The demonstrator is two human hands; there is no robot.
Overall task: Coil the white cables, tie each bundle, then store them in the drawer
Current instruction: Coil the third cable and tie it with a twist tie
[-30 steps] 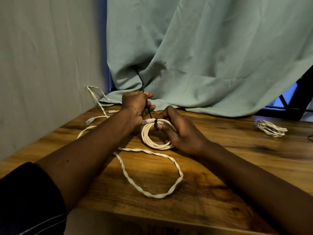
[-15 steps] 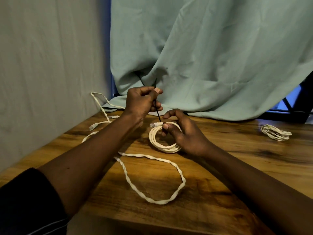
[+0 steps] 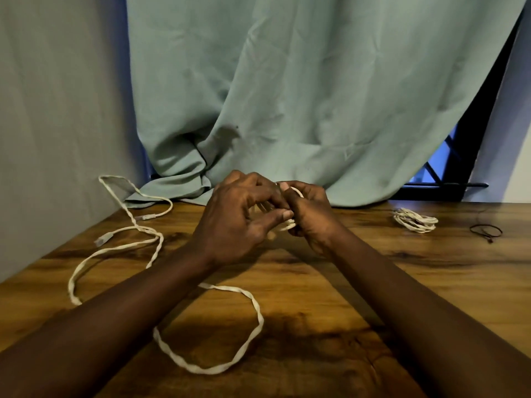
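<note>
Though gripped, coil point(image 3: 289, 224) largely hidden.

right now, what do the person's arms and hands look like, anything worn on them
The left hand and right hand are bare: no gloves, rings or watch visible. The left forearm and right forearm are uncovered too, with no sleeve clearly in view.

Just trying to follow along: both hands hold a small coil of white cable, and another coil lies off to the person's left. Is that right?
Not quite: the head view shows the other coil on the person's right, not left. The left hand and right hand do hold the small coil.
</note>
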